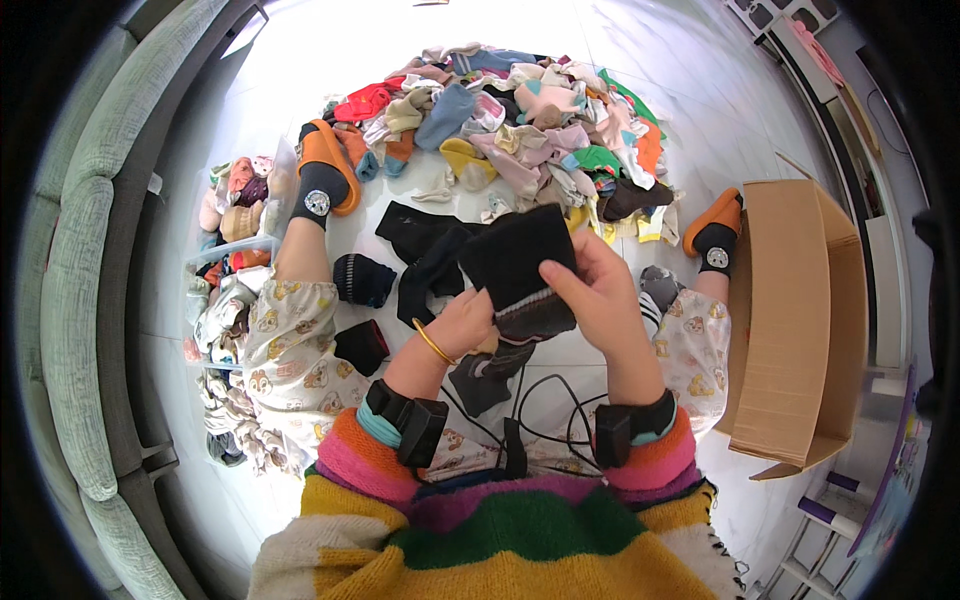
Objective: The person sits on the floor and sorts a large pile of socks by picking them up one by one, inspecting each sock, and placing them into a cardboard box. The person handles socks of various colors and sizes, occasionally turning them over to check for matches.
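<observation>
Between my hands, over the floor in front of me, is a black sock [520, 255] with a grey band and a dark grey lower part. My right hand [608, 300] pinches its right side, thumb in front. My left hand [462, 328] grips its lower left edge, the fingertips partly hidden by the fabric. Below hangs or lies a dark grey sock [484, 385]; whether it joins the held one is unclear. Black socks [425, 238] lie flat just beyond my left hand. A rolled navy sock bundle [362, 280] and a black bundle with red edging [362, 347] rest further left.
A large heap of mixed socks [530, 130] spreads ahead between my feet. Clear bins of socks [228, 258] stand at left, by a grey sofa [95, 250]. An open cardboard box [785, 330] stands at right. Black cables [545, 380] loop near my lap; a grey bundle [660, 287] sits by my right leg.
</observation>
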### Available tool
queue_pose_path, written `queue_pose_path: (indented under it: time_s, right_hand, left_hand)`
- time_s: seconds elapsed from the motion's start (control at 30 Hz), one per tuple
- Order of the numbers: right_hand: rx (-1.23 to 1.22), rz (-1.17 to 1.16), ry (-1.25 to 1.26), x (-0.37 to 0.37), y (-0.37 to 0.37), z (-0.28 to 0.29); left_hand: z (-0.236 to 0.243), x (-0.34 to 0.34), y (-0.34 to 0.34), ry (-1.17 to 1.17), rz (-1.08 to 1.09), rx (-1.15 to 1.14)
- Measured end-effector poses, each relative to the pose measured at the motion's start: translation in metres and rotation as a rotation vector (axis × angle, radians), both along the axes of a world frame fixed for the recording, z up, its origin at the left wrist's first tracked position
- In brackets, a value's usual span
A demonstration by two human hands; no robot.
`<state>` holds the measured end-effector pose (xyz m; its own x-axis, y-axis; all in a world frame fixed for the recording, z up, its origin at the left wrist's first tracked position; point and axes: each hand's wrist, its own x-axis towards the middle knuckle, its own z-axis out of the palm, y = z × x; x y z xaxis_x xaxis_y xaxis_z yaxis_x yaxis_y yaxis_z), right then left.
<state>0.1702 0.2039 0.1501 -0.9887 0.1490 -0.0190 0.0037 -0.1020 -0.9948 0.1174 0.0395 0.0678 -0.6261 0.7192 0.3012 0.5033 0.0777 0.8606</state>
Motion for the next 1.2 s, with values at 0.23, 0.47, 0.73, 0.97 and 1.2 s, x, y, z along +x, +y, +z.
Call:
queue_pose_path:
  time_s: [0.23, 0.47, 0.73, 0.97, 1.2]
  right_hand:
    - [0.184, -0.144, 0.161, -0.013, 0.005, -0.02]
    - [-0.052, 0.249, -0.188, 0.016, 0.0, -0.04]
    - [-0.266, 0.002, -0.103, 0.017, -0.04, -0.076]
    - [-0.143, 0.154, -0.024, 0.001, -0.032, -0.069]
    - [-0.266, 0.142, 0.132, -0.005, -0.015, -0.063]
  left_hand:
    - [0.049, 0.007, 0.022, -0.891, 0.028, 0.179]
    - [0.076, -0.03, 0.018, -1.358, -0.115, 0.795]
    - [0.078, -0.039, 0.01, -1.146, 0.201, 1.154]
    - [0.086, -0.024, 0.001, -1.236, -0.278, 1.224]
    - [0.11, -0.017, -0.013, -1.123, -0.462, 0.937]
